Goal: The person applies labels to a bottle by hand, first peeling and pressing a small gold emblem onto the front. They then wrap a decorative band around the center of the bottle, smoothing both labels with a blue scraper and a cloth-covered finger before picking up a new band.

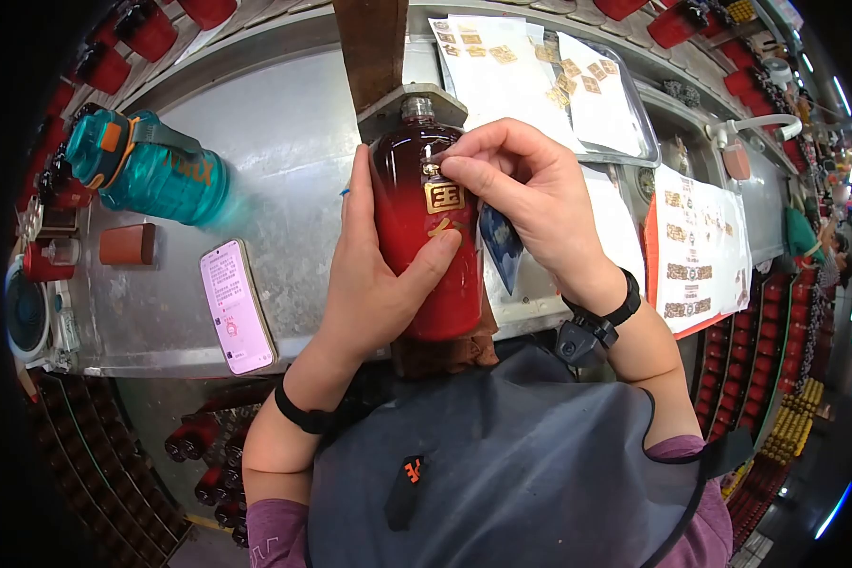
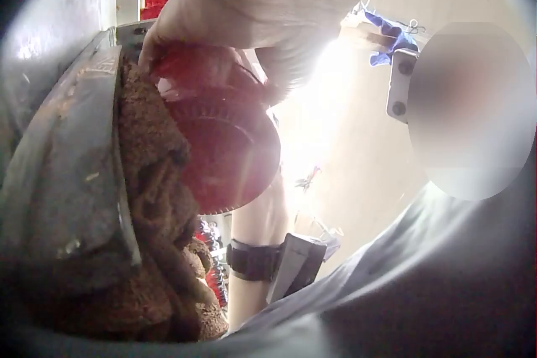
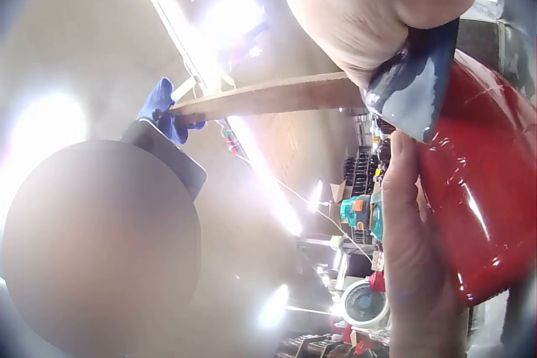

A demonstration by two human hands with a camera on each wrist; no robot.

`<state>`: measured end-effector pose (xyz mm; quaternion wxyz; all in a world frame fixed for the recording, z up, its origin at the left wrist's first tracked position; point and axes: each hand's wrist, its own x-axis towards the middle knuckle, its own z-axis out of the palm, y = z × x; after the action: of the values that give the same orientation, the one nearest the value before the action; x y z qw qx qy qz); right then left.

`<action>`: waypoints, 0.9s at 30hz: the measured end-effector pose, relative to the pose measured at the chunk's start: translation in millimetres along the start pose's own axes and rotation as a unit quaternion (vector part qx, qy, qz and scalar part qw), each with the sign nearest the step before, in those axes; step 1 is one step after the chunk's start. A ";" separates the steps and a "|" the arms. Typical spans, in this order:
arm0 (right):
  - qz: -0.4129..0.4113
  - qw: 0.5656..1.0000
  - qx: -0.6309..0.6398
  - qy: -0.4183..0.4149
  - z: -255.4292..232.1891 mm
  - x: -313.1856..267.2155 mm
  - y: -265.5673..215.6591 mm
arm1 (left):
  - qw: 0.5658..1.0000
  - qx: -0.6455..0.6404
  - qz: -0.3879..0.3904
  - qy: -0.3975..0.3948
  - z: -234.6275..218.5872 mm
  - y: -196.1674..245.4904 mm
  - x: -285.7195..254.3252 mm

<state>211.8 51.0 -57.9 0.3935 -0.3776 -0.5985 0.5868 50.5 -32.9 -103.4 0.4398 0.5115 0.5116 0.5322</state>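
Bottle (image 1: 402, 213), clamped by my left fingers (image 1: 357, 213). Rolling could scratch it on the blue pointed piece (image 1: 499, 248) my right fingers (image 1: 483, 178) grip

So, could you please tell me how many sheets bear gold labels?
3: the left sheet and middle sheet, side by side beyond the right hand, and the third sheet further right; more may be hidden.

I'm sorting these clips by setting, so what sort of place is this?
Probably a bottle-decorating workshop: one red bottle lies under the hands, sheets of gold labels sit beside it, and racks of similar red bottles stand around the metal bench.
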 end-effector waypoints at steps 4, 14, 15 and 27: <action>0.013 1.000 0.010 0.001 0.3 -0.9 -1.2 | 1.000 -0.006 -0.005 -0.003 -0.8 -0.6 -0.6; 0.014 0.999 0.030 -0.005 1.4 -0.2 -2.9 | 0.998 -0.032 -0.046 0.015 3.9 10.6 4.0; 0.008 1.000 0.021 -0.012 0.0 0.0 -0.8 | 0.999 -0.011 -0.043 0.015 2.5 6.5 3.2; -0.019 0.999 0.011 0.042 -86.8 3.5 -32.3 | 0.992 -0.103 -0.074 -0.004 -5.9 9.4 5.2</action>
<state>290.0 88.5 -25.4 0.4335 -0.3865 -0.5818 0.5694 44.6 -29.2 -93.3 0.5303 0.4260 0.4891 0.5460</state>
